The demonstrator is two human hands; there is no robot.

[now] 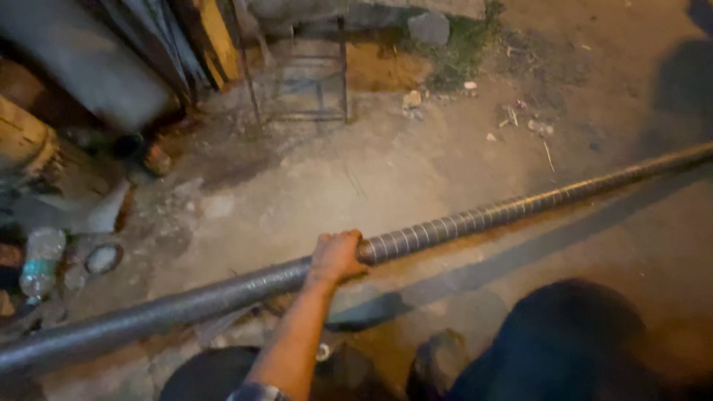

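Dirty concrete ground (416, 171) was seen below, with a plastic bottle (38, 260) at the left edge. One long ribbed metal pipe (475, 217) was stretched across the ground from left to right. It was gripped near its middle by the left hand (336, 256), fingers fully closed around it.

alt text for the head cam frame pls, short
A hand grips a long, spirally ribbed metal pipe that runs across the frame above a dirt floor, its other end rising to the right. A clear plastic bottle lies at the left, a small metal frame stands behind, and the person's dark-clothed knees fill the foreground.
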